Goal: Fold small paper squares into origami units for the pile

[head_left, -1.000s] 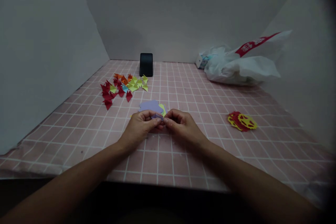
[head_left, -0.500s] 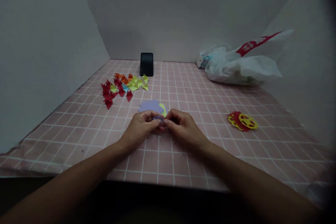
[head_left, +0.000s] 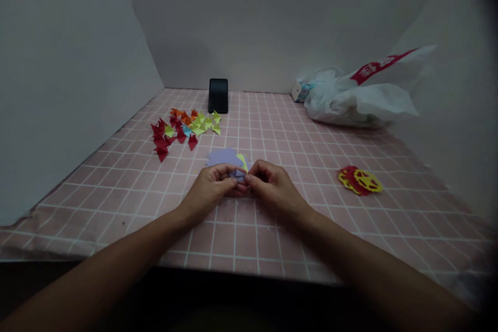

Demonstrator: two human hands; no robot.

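Note:
Between my hands is a small folded piece of purple paper (head_left: 238,174). My left hand (head_left: 213,181) pinches it between thumb and fingers. Close beside it, my right hand (head_left: 269,180) is closed in a pinch at the paper's right end, its fingertips almost touching the left ones. Just behind the hands lie flat sheets of purple paper (head_left: 223,156), with a strip of yellow paper (head_left: 242,160) showing at their right side. The fingers cover much of the folded piece.
Folded paper cranes (head_left: 181,132) in red, orange, yellow and blue spread over the back left. A black phone (head_left: 218,96) leans behind them. Red and yellow cut-out shapes (head_left: 360,180) lie at the right. A white plastic bag (head_left: 354,101) and a small box (head_left: 299,91) sit at the back right.
My right fingertips have shifted slightly right along the folded paper, and more of the purple piece shows between the hands. The left fingers have opened out a little beneath it.

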